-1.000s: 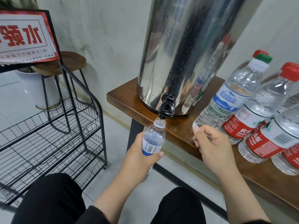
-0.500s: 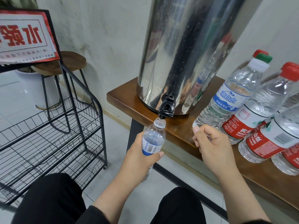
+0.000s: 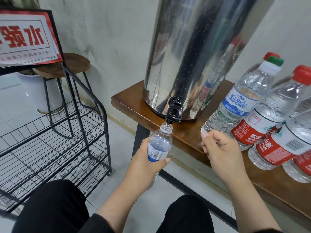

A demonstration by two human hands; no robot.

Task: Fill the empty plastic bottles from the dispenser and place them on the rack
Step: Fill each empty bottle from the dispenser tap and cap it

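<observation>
Presently: left hand (image 3: 144, 163) grip clamped round small uncapped bottle (image 3: 159, 145), mouth under dispenser (image 3: 198, 52) tap (image 3: 173, 112); right hand (image 3: 220, 148) curled, holding nothing visible.

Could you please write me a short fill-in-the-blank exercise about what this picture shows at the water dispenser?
1. The left hand holds the small bottle with its open mouth right under the black ____ of the steel dispenser.
2. The small bottle has no ____ on it.
3. The right hand is near the table edge, fingers curled, and touches no ____.
4. The wire rack stands to the ____ of the table.

Missing words: tap; cap; bottle; left
</observation>
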